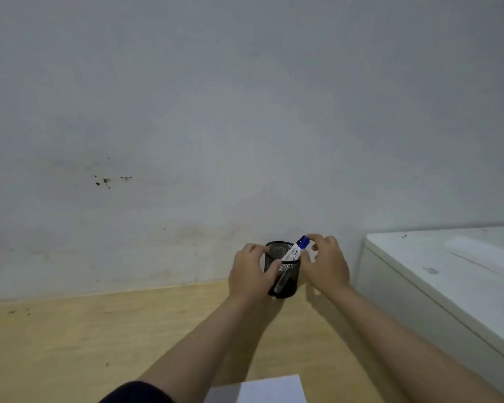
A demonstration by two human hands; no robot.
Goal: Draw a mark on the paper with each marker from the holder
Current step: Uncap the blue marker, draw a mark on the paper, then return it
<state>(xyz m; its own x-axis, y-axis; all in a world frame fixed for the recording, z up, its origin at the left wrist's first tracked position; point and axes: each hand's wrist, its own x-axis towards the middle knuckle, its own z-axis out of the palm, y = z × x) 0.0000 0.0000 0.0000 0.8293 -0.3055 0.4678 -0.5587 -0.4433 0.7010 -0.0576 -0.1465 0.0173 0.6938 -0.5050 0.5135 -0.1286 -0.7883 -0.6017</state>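
I see a pale wooden desk (70, 338) meeting a scuffed grey wall (186, 112). On it, by the wall, stands the black mesh holder (285, 283). My left hand (252, 274) wraps it; a white, blue-capped marker (296, 250) leans inside. My right hand (326, 264) seems open, fingertips at the cap. White paper (262, 391) lies nearest me.

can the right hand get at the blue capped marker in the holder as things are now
Probably yes. The right hand is right at the blue-capped marker, whose cap sticks out above the mesh holder; nothing blocks it. The left hand holds the holder's other side.
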